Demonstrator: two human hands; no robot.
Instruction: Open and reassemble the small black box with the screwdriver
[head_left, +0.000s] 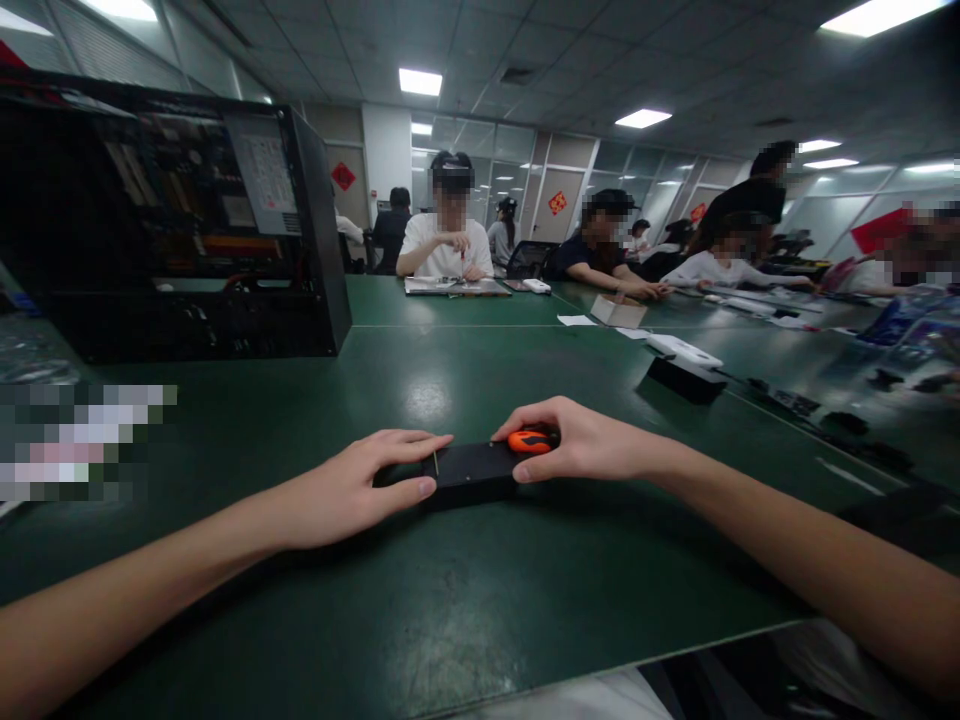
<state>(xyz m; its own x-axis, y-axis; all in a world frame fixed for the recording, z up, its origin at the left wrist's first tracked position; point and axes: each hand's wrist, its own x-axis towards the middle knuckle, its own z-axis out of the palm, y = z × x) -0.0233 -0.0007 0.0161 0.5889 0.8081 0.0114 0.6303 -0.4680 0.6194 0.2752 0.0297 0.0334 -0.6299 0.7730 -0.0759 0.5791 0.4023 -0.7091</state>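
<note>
A flat black box (480, 470) rests on the green table in front of me, with small screw-like dots on its top. My left hand (360, 490) grips its left end, thumb on the near side and fingers along the far side. A thin pale strip (436, 462) shows on the box near those fingertips. Around the right end is my right hand (581, 440), its thumb near and its index finger far. Between that thumb and finger sits a small orange-and-black object (529, 441); its kind I cannot make out, and the palm partly hides it.
An open black computer case (315, 240) stands at the left on the green table (420, 600). Toward the right are a small open carton (619, 311), a white device on a black block (686, 378) and dark cables (787, 400). Several people sit across the table.
</note>
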